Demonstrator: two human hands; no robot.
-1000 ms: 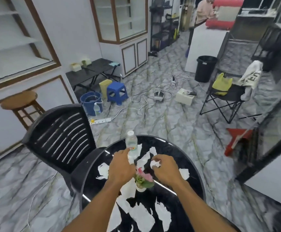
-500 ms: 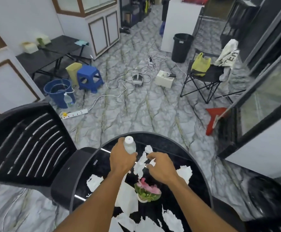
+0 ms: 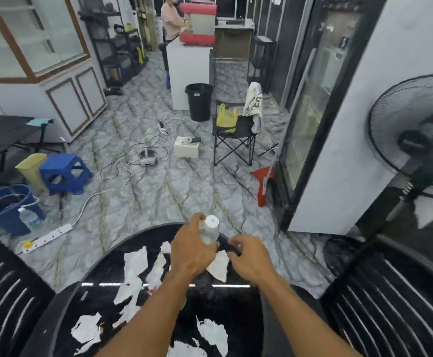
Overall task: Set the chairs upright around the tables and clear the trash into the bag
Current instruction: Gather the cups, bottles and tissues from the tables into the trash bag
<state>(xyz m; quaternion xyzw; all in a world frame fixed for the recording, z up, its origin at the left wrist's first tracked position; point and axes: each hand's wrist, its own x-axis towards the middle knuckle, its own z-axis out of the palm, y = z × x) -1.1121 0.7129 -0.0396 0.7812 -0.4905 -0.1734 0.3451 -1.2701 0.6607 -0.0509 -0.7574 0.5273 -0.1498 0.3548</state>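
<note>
A round glossy black table (image 3: pixel 143 234) lies right below me, strewn with several torn white paper scraps (image 3: pixel 135 261). My left hand (image 3: pixel 191 253) is wrapped around a clear plastic bottle (image 3: pixel 210 229) with a white cap, near the table's far edge. Just right of it, my right hand (image 3: pixel 248 258) has its fingers curled, pinching a small white paper scrap; a bigger scrap (image 3: pixel 219 265) lies between the two hands. One black slatted chair (image 3: pixel 4 295) stands upright at the table's left and another black slatted chair (image 3: pixel 390 305) at its right.
A black standing fan (image 3: pixel 416 143) and a glass-door cooler (image 3: pixel 313 104) crowd the right. On the floor ahead: a power strip (image 3: pixel 45 238), blue bucket (image 3: pixel 4 207), blue stool (image 3: pixel 63 173), cables, red dustpan (image 3: pixel 263 181), folding chair (image 3: pixel 236 135), black bin (image 3: pixel 199 100).
My left hand has closed on the bottle and carried it toward the table's far edge. My right hand followed alongside. The view has swung right, bringing in the fan and second chair.
</note>
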